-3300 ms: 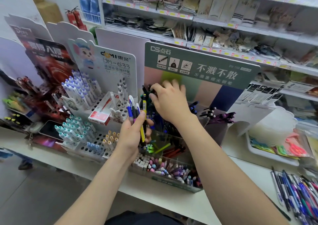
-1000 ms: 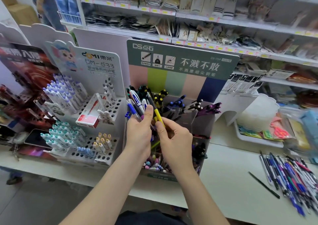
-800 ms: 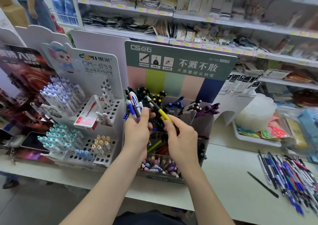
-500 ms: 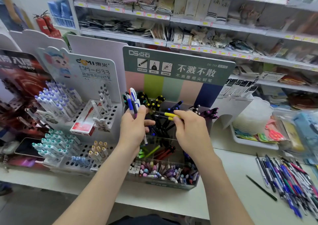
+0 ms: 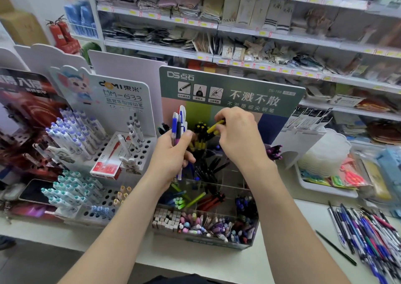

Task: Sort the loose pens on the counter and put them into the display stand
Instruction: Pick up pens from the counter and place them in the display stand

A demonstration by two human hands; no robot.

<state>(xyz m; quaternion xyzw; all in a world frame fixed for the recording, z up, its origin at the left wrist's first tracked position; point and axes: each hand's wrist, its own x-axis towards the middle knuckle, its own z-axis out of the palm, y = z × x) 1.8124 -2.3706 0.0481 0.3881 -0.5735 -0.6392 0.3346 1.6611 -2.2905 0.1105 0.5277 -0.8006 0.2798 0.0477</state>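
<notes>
Pinching a yellow pen [image 5: 215, 126], the right hand [image 5: 237, 141] tilts it down-left, just over the matching pens [image 5: 200, 129] in the stand [image 5: 206, 241]; the left hand [image 5: 171, 157] grips a bunch [image 5: 178, 123].

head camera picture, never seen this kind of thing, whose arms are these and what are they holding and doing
There is no machine here. The one picture comes from a camera worn on a person's head, looking forward and down, so the two bare arms belong to the wearer. The left hand grips a bunch of pens, mostly blue and white, held upright. The right hand pinches a single yellow pen above the yellow-and-black pens in the back row of the clear display stand with the green sign. On the white counter, at the right, lies a pile of loose pens not yet sorted. Behind are shop shelves.
</notes>
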